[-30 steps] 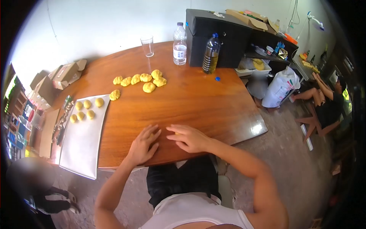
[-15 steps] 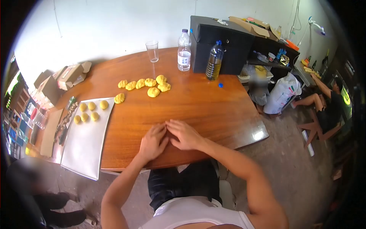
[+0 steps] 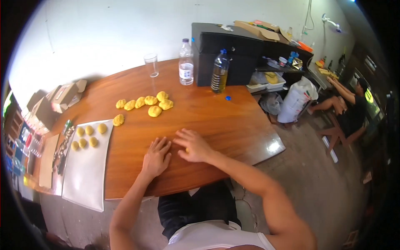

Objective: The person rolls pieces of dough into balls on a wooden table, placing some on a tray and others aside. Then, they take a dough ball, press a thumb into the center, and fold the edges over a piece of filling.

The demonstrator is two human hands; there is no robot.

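Observation:
My right hand (image 3: 192,146) is cupped palm down over a small yellow dough piece (image 3: 187,150), mostly hidden, with a bit showing by the thumb. Beside it my left hand (image 3: 157,158) lies on the wooden table (image 3: 233,137), fingers stretched and holding nothing visible. Farther back sits a group of rough yellow dough lumps (image 3: 155,111), with one separate lump (image 3: 118,120) nearer the tray. On the left, a metal tray (image 3: 85,179) carries several smooth round dough balls (image 3: 93,142) at its far end.
At the back stand a drinking glass (image 3: 151,66), a clear water bottle (image 3: 186,64) and a bottle of yellow liquid (image 3: 219,73), with a blue cap (image 3: 228,98) nearby. Behind them is a black box (image 3: 246,54). Cardboard boxes (image 3: 62,96) are at left. Another person (image 3: 352,106) sits far right.
My hands have moved apart: the fingertips met before, and now there is a gap between them. Yellow dough now shows under my right hand. The whole view has shifted a little.

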